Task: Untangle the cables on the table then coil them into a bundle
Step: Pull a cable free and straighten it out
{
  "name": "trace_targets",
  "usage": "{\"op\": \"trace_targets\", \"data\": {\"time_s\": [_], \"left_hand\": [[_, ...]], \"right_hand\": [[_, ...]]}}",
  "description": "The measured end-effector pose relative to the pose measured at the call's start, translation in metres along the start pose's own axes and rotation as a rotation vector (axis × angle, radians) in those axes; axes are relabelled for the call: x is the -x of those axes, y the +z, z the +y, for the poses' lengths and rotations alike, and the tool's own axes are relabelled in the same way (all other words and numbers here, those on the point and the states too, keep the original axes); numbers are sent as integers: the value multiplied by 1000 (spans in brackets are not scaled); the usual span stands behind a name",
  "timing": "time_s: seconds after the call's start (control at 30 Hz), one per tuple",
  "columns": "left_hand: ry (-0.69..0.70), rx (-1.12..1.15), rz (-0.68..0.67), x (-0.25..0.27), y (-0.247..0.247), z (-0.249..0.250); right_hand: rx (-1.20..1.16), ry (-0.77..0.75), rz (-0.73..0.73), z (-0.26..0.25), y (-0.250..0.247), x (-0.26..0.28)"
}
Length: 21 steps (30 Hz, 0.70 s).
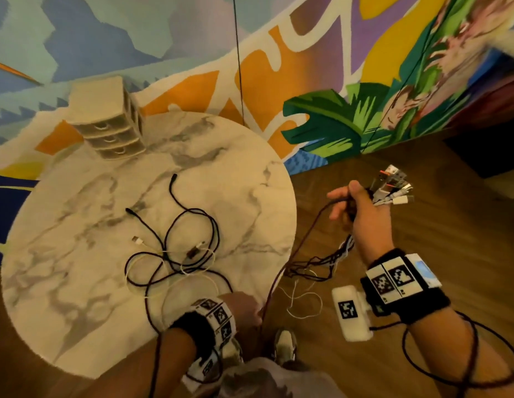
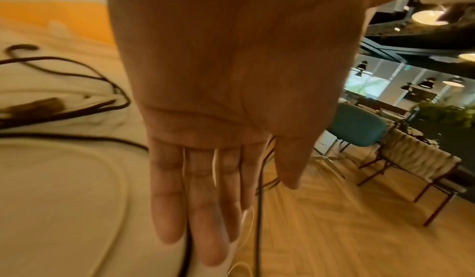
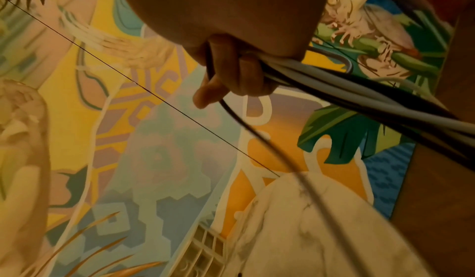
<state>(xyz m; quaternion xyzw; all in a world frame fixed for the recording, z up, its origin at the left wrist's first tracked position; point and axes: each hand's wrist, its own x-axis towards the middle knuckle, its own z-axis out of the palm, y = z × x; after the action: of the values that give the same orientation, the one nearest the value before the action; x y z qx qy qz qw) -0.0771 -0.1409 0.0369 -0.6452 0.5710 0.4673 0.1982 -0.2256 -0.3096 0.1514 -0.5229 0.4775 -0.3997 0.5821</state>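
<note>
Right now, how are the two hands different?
The right hand is curled tight round a bunch of cables; the left hand is flat with straight fingers and grips nothing. The right hand is raised out over the floor, beside the table; the left hand is low at the table's near edge, where cables hang down. Both wear a black wristband with black-and-white tags.

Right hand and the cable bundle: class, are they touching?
Touching. The right wrist view shows the fingers of the right hand curled round the cable bundle; the head view shows plugs sticking out past the fist.
</note>
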Motion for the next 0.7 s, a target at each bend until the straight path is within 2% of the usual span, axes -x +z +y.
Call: {"op": "trace_targets", "data": {"time_s": [0.07,0.1,0.17,0.23,0.27,0.33,0.4,0.5,0.57,0.6,0.63,0.7], "left_hand": [[16,82,147,-7,-18,13],[94,224,274,-7,-31,26],[355,479,507,-2,-64,60],[564,606,584,5,-96,91],[596,593,603,3,-108,102],[563,544,661,-6,-124,109],[405,469,660,-22,-130,103],[121,314,469,-42,-122,89],[10,264,398,-46,-114,78],[-1,252,419,-45,-113,77],[45,267,470,-42,-114,80],[306,379,635,-32,-117,94]], "right_hand": [[38,40,-53,1,-11,7],[48,60,-73,2,-18,12],[40,90,-116,1,-24,21],[7,110,-134,-3,-27,26],[-6,107,-123,-5,-32,26],[16,89,-71,-10,-45,22],[98,77,-23,-10,-58,17],[116,68,28,-8,-77,13],[83,65,37,-7,-80,13],[69,60,36,-7,-81,13],[63,53,26,-6,-80,13],[44,42,-2,-5,-76,14]]}}
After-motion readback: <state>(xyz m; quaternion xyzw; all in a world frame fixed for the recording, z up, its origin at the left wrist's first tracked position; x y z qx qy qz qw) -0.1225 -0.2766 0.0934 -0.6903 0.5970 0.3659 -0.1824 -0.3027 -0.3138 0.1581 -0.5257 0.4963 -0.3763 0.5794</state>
